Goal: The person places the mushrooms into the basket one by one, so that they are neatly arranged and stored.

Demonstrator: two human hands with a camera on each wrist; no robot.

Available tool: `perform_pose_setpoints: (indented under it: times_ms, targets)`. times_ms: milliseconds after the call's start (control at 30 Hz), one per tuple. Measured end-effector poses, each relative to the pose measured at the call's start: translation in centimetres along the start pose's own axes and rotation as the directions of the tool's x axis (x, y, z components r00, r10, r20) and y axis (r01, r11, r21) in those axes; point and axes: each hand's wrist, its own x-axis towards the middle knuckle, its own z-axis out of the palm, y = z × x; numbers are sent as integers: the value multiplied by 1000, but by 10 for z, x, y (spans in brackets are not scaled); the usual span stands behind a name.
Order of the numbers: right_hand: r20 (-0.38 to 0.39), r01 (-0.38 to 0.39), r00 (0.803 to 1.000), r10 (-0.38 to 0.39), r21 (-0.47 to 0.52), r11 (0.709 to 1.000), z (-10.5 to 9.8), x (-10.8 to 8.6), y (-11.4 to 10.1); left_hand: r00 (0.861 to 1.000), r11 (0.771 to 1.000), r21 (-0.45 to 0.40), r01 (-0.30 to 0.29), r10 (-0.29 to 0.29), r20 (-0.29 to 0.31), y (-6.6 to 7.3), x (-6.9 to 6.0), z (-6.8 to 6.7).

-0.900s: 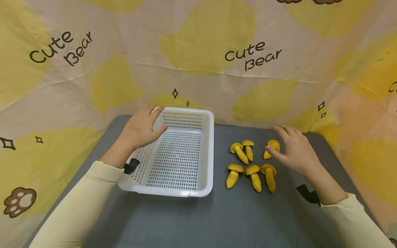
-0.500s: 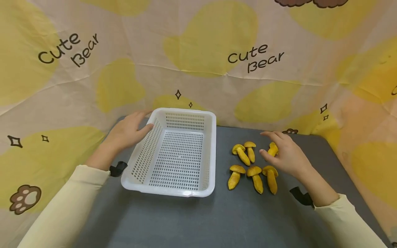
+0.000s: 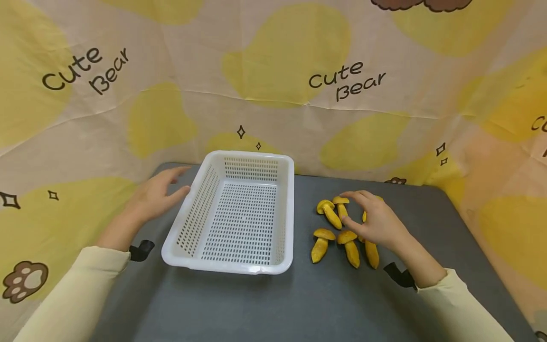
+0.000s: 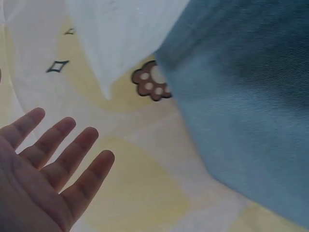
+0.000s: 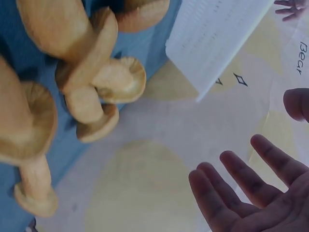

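A white perforated basket (image 3: 243,266) stands on the grey table, with nothing inside it. Left of its rim, the left hand (image 3: 149,197) hovers with fingers spread and holds nothing; the left wrist view shows its fingers (image 4: 79,169) apart. Several yellow mushrooms (image 3: 352,251) lie to the basket's right, in two loose rows. Above the right part of them is the right hand (image 3: 378,223), empty, its fingers relaxed, partly hiding two mushrooms. In the right wrist view, mushrooms (image 5: 82,104) lie beyond the extended fingers (image 5: 251,186).
A patterned cloth (image 3: 273,57) with yellow patches and lettering hangs behind the table (image 3: 239,308) and along both sides. Black straps (image 3: 142,250) are on both wrists.
The left hand has moved left, from over the basket's left rim to outside it. The right hand has shifted left across the mushrooms. Basket and mushrooms lie as before.
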Motion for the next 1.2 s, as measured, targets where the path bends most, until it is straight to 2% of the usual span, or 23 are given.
perform_pose_setpoints:
  times_ms: [67,233,500,667,900,1200]
  targets:
    - [11,14,1000,-15,26,1000,7,0,1,1000,1000,-16,27,-27,7,-5,-3,5]
    - [59,29,998,-36,110,993,24,0,1,999,996,-69,50,-51,-13,-17,-7,21]
    - [101,67,992,-80,125,990,49,2,2,994,991,-99,87,-93,-60,-29,-6,44]
    - [126,86,987,-102,131,988,62,4,4,987,984,-126,125,-136,-84,-30,-4,52]
    - [175,70,980,-92,126,990,74,6,9,988,972,-209,112,-132,-83,-33,1,60]
    - [215,40,975,-65,117,992,80,10,12,985,952,-288,106,-141,-104,-34,2,64]
